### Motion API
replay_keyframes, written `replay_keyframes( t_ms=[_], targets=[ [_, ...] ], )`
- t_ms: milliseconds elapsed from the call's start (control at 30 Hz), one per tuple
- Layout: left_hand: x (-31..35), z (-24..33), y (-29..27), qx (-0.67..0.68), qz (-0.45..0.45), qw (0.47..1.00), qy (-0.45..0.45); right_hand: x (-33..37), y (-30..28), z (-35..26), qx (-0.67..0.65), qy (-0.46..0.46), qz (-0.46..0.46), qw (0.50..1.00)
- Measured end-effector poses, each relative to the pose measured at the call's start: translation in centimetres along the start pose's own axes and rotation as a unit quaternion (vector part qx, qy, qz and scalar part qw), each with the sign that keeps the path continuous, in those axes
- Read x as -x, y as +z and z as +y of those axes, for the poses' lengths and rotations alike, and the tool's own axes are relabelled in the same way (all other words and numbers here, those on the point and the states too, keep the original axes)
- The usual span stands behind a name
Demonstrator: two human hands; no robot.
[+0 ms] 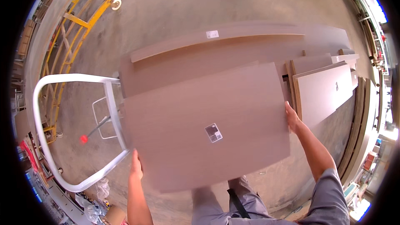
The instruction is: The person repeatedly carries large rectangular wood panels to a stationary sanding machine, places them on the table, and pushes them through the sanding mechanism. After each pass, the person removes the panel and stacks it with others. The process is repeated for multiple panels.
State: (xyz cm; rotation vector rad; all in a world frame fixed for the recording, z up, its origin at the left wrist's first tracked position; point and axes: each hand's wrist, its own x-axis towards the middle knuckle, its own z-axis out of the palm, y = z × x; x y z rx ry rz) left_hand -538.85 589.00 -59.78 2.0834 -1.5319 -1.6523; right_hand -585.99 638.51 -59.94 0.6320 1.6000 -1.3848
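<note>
A wide grey-brown board (183, 141) with a small printed label (213, 133) fills the middle of the view, held up in front of my legs. My left hand (136, 165) grips its left edge near the lower corner. At the right edge, my right hand (291, 116) is closed round the board, higher up than the left one. The fingers of both hands are mostly hidden under it. Behind it lie a larger board (250, 48) and a long narrow strip (179, 43) with a label. The held board's edges are slightly blurred.
A white tubular cart handle (41, 121) and a red-knobbed lever (84, 139) are at the left. Beyond stands a yellow wheeled frame (83, 23). Smaller boards (321, 87) are stacked at the right, beside long planks (358, 121). Plastic wrap and a cardboard box (114, 216) lie lower left.
</note>
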Motion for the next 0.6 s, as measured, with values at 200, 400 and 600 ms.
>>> replay_keyframes(
  t_ms=[200,400,600],
  targets=[
    [4.9,-0.4,-7.2,-0.302,-0.029,0.951,0.061,7.1,-5.4,4.7,0.259,-0.196,0.214,0.921],
    [4.9,-2.8,3.2,-0.295,0.088,0.925,0.222,4.5,-1.7,9.2,0.401,-0.195,0.225,0.866],
    [7.0,-0.4,3.1,-0.279,0.084,0.941,0.173,8.1,2.3,6.4,0.463,-0.180,0.277,0.823]
  ],
)
